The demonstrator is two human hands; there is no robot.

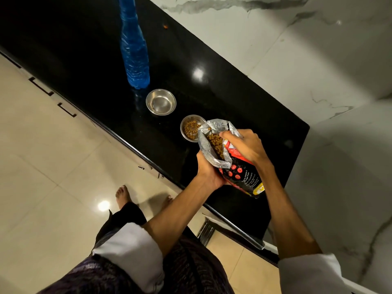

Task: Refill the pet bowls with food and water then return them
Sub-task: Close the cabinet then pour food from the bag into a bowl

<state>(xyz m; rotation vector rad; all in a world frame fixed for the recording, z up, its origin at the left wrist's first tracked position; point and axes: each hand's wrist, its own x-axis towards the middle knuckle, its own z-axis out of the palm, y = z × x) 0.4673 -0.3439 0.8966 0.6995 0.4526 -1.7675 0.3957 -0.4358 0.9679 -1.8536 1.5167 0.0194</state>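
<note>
Two steel pet bowls stand on the black countertop (244,98). The farther bowl (161,102) holds no kibble. The nearer bowl (190,128) has brown kibble in it. A red and black pet food bag (237,166) is tilted with its open silver mouth over the nearer bowl's rim, kibble showing inside. My left hand (209,172) grips the bag from below. My right hand (246,146) holds its upper side near the mouth. A tall blue water bottle (133,49) stands just behind the farther bowl.
A white marble wall (297,49) runs behind and to the right of the counter. Drawer handles (41,87) line the counter front. Beige floor tiles (53,166) lie to the left, with my bare feet close to the counter edge. One small brown crumb (165,26) lies far back.
</note>
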